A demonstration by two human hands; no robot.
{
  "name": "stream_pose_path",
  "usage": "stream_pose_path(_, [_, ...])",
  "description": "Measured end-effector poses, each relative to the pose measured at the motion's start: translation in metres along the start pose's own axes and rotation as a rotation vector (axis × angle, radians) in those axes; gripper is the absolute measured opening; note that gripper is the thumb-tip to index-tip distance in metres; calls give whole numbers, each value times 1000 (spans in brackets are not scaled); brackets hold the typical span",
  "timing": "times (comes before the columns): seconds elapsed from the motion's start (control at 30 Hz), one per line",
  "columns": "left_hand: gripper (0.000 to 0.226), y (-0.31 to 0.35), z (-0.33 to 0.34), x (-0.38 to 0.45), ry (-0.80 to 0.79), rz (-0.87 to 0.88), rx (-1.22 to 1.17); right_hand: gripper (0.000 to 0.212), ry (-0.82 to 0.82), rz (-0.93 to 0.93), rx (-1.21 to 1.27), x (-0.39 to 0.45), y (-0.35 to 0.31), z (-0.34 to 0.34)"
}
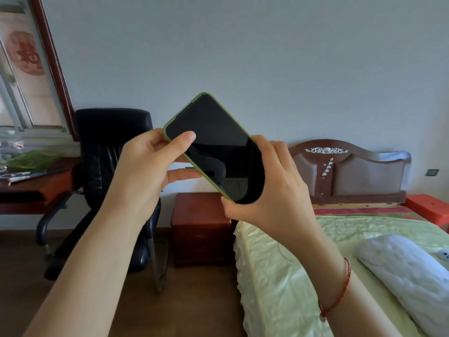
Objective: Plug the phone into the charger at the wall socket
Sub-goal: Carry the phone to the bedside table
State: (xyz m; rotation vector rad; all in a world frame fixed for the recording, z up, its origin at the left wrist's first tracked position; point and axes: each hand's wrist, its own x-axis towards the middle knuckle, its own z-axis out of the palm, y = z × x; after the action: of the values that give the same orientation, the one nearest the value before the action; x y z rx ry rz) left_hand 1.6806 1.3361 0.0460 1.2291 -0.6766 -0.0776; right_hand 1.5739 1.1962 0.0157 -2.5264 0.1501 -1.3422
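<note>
Your left hand [145,164] and right hand [274,183] both grip the dark-screened phone [213,147]; no charger shows, so hold firmly while you find it.

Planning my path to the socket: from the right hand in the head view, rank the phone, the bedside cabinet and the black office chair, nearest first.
1. Phone: held in the right hand.
2. Bedside cabinet: below, slightly left, against the wall.
3. Black office chair: farther left, beyond the left hand.
</note>
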Motion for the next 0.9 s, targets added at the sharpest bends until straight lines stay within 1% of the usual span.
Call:
stream_pose_path(0.13, [34,-34,-2,48,26,-11,18,82,-34,-5,-1,31,35,39])
stream_pose_path(0.17, [34,-42,-1,60,31,-7,17,82,-41,-12,4,39,45,49])
stream_pose_path(0.33, [32,-80,5,124,50,4,29,82,-57,-31,32,82,96,97])
stream_pose_path(0.53, [32,-132,25,226,95,-18,49,82,-64,-44,41,152,173,152])
stream_pose_path(0.67, [25,-167,33,288,127,-38,39,83,-96,-50,59,195,220,190])
stream_pose_path(0.9, [22,-228,32,380,146,-73,107,82,-141,-4,104,247,283,267])
